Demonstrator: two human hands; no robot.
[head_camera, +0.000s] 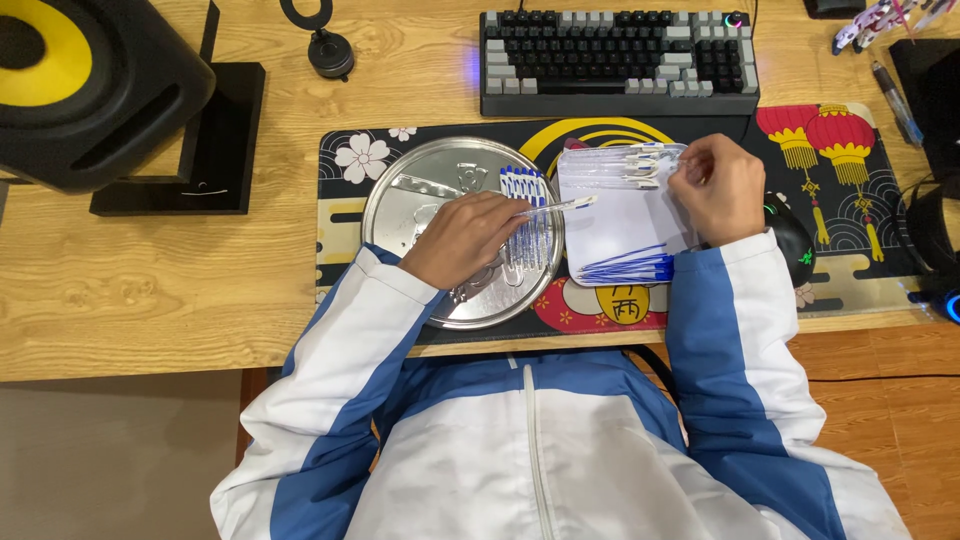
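Note:
My left hand (462, 238) rests over a round silver metal tray (400, 205) and grips one thin clear pen with a white cap (560, 207), its tip pointing right. Several blue-capped pens (527, 215) lie in a row in the tray beside that hand. My right hand (722, 187) is over the far right edge of a white square tray (620, 215), fingers curled on the ends of white-capped pens (625, 163) lined up along its far side. A bundle of blue pens (630, 266) lies at the near edge of the white tray.
A patterned desk mat (350, 215) covers the wooden desk. A keyboard (618, 60) sits behind, a black mouse (792, 240) just right of my right hand, and a black speaker with a yellow cone (85, 85) on a stand at far left.

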